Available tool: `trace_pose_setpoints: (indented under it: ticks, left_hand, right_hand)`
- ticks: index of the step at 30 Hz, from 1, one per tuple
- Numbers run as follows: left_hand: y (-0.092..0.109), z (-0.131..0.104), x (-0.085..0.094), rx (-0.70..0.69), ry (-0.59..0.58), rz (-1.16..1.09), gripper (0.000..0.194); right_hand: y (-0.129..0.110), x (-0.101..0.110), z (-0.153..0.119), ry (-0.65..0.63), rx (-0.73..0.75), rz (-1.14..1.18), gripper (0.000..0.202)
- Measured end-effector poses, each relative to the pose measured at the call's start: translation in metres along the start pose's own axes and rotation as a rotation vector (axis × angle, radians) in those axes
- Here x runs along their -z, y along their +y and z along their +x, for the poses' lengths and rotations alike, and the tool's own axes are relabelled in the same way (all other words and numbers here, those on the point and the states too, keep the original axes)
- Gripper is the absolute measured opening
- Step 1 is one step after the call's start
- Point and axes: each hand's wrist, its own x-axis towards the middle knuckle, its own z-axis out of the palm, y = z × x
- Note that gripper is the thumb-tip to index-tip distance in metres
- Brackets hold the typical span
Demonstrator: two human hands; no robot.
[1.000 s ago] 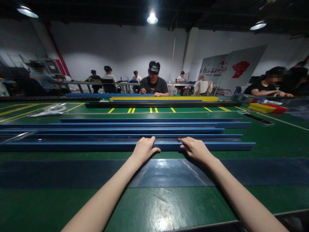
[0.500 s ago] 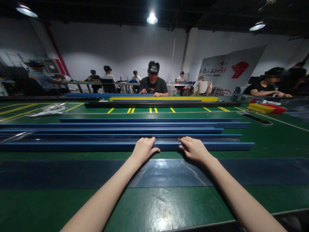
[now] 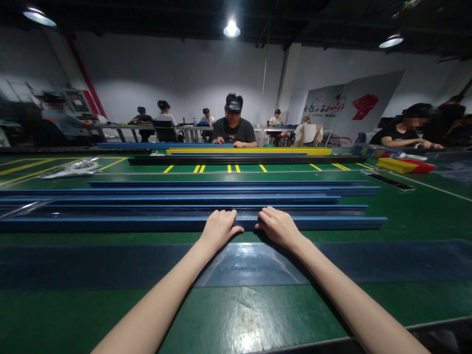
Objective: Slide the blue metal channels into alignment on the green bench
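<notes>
Left hand [image 3: 219, 227] clasps near blue rail [image 3: 147, 224]; right hand [image 3: 277, 227] curls over it, contents unclear. Brace with left, press evenly with right.

We set clock centre in the narrow gap between our left hand [image 3: 218, 230] and right hand [image 3: 278, 228]. Toward 12 o'clock, parallel blue channels [image 3: 129, 224] block low passage; we can cross only above their rims. At 6 o'clock, the flat sheet [image 3: 247, 265] leaves low passage open. At 3 o'clock, beyond the channel ends, the green bench [image 3: 427, 221] offers free room; a dark flat slab [image 3: 391, 181] lies toward 2 o'clock.
</notes>
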Motion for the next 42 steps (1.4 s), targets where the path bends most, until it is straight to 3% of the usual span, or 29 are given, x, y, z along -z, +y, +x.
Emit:
trace_pose_setpoints:
  ticks: [14,27,35,42]
  left_hand:
    - [-0.002,-0.003,-0.002,-0.065,0.082,0.016,0.029]
    - [-0.004,-0.002,0.0,-0.053,0.049,0.025,0.028]
    - [-0.003,-0.003,-0.002,-0.027,0.039,0.021,0.029]
    - [-0.002,-0.003,-0.002,-0.011,0.031,0.038,0.03]
  right_hand:
    - [0.015,0.012,-0.005,-0.095,-0.039,-0.011,0.009]
    - [0.042,0.021,-0.028,-0.163,-0.146,0.005,0.016]
    - [0.033,0.015,-0.025,-0.143,-0.123,0.001,0.026]
    - [0.009,0.003,-0.012,-0.023,-0.054,0.016,0.031]
